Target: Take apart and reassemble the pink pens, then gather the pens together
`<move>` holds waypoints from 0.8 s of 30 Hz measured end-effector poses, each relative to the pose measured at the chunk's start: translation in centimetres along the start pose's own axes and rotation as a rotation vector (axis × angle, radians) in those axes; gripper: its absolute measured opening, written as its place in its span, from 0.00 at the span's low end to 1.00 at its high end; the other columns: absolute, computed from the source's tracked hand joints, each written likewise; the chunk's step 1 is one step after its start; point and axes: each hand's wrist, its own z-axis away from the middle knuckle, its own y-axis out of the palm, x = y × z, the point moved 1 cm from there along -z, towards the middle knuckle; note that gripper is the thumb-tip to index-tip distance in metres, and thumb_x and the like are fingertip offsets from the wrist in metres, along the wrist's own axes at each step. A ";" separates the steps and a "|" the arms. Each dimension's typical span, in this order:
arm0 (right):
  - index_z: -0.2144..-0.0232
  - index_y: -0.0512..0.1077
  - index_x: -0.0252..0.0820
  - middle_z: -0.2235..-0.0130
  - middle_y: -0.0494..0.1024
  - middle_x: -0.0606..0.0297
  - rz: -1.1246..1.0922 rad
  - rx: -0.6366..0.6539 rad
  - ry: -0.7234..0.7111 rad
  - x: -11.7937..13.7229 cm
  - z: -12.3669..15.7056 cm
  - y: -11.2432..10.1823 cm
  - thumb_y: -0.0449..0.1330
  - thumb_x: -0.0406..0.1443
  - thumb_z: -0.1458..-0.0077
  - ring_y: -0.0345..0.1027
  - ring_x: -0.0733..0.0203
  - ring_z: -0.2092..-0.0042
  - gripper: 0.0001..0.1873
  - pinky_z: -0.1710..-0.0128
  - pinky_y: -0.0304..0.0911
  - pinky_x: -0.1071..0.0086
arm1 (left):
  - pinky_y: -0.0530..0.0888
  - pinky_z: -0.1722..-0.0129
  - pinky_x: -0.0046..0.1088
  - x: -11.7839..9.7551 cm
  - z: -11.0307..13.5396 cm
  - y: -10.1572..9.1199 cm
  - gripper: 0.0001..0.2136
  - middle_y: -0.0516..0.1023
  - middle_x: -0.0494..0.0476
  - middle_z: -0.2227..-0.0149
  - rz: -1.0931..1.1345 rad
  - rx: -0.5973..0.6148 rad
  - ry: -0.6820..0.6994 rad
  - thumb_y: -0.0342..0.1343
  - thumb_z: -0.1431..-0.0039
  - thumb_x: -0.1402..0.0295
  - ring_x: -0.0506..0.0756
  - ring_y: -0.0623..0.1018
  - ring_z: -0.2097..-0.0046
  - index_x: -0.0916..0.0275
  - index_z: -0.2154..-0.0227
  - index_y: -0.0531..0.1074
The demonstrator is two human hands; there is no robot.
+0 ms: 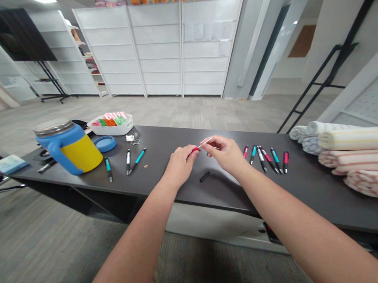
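Observation:
Both my hands meet above the dark table. My left hand is closed on the red barrel of a pen. My right hand pinches a thin white refill that sticks out of that barrel. A small black pen part lies on the table just below my hands. Several red and teal pens lie in a row to the right of my right hand. Three more pens lie to the left.
A yellow and blue jug with its blue lid beside it stands at the left. Behind it is a white tray of coloured items. Rolled towels are stacked at the right end. The table's near edge runs below my hands.

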 end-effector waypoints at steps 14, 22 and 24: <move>0.67 0.79 0.44 0.60 0.82 0.63 -0.015 0.026 -0.012 -0.2 0.1 -0.1 0.67 0.49 0.39 0.68 0.65 0.71 0.16 0.71 0.66 0.68 | 0.70 0.51 0.34 -0.6 0.0 -0.3 0.16 0.83 0.50 0.58 0.056 0.056 0.030 0.44 0.24 0.59 0.56 0.77 0.56 0.55 0.59 0.76; 0.66 0.81 0.47 0.60 0.82 0.62 0.292 0.011 -0.134 0.7 0.3 -0.4 0.64 0.47 0.35 0.72 0.62 0.67 0.13 0.67 0.66 0.66 | 0.71 0.50 0.34 -0.7 0.0 -0.4 0.15 0.83 0.51 0.58 0.068 0.041 0.028 0.45 0.24 0.60 0.55 0.77 0.56 0.56 0.60 0.76; 0.66 0.81 0.47 0.60 0.83 0.62 0.262 0.041 -0.110 0.9 0.4 -0.4 0.64 0.48 0.35 0.72 0.63 0.69 0.14 0.68 0.66 0.66 | 0.71 0.50 0.34 -0.7 0.0 -0.4 0.15 0.83 0.51 0.58 0.069 0.036 0.023 0.45 0.24 0.60 0.55 0.76 0.56 0.56 0.58 0.76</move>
